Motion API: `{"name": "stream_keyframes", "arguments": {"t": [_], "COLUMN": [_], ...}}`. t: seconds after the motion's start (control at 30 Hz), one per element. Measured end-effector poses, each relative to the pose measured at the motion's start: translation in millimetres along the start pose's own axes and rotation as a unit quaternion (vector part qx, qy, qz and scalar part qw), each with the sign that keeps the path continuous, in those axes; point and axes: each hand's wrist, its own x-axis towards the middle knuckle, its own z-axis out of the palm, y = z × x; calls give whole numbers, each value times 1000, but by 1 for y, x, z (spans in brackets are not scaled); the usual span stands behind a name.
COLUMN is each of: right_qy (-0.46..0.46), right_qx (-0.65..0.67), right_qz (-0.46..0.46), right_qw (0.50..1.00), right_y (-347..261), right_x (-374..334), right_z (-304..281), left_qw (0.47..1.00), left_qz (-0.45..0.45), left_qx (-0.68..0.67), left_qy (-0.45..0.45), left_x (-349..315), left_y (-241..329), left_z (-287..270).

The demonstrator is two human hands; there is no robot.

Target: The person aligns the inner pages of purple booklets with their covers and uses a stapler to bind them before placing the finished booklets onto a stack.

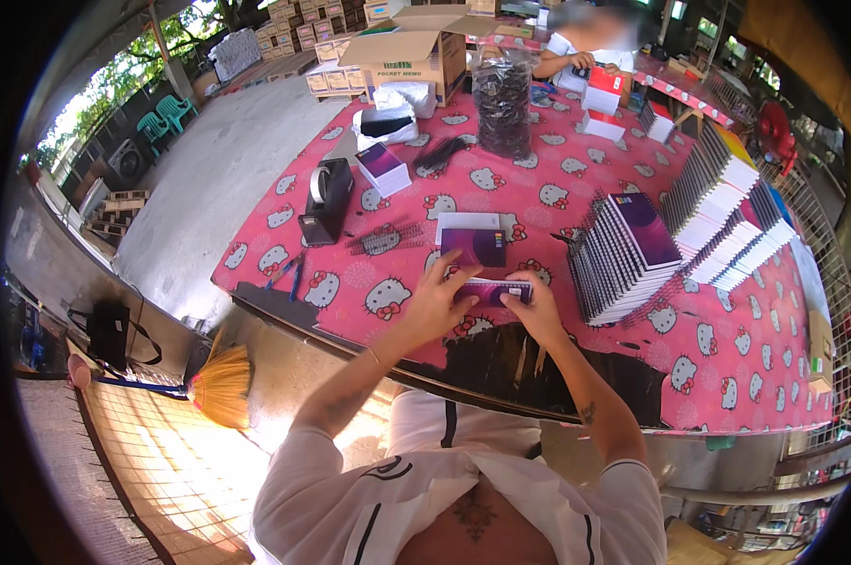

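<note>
Both hands are at a small purple-covered notebook near the front edge of the table. My left hand grips its left end with the thumb, and its upper fingers reach toward another purple notebook lying just beyond. My right hand closes on the right end, thumb on the cover. White pages show behind the farther notebook. To the right stands a tall stack of spiral-bound purple notebooks. Loose black binding coils lie to the left.
A black tape dispenser, pliers-like tools and a pile of purple pads lie left. A bag of black coils and an open carton stand far back. More notebook stacks line the right. A co-worker handles notebooks opposite.
</note>
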Motion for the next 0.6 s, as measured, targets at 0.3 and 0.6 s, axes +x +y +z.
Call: {"name": "stream_keyframes", "arguments": {"t": [0.3, 0.6], "right_qy": [20, -20], "right_qx": [66, 118], "right_qz": [63, 50], "right_qw": [996, 992], "right_y": [-7, 1], "right_x": [-16, -12], "right_z": [-7, 11], "left_qw": [994, 965], "left_qz": [-27, -52], "left_qx": [101, 245], "left_qy": [-8, 76], "left_x": [7, 7], "left_y": [-108, -146], "left_z": [-25, -23]}}
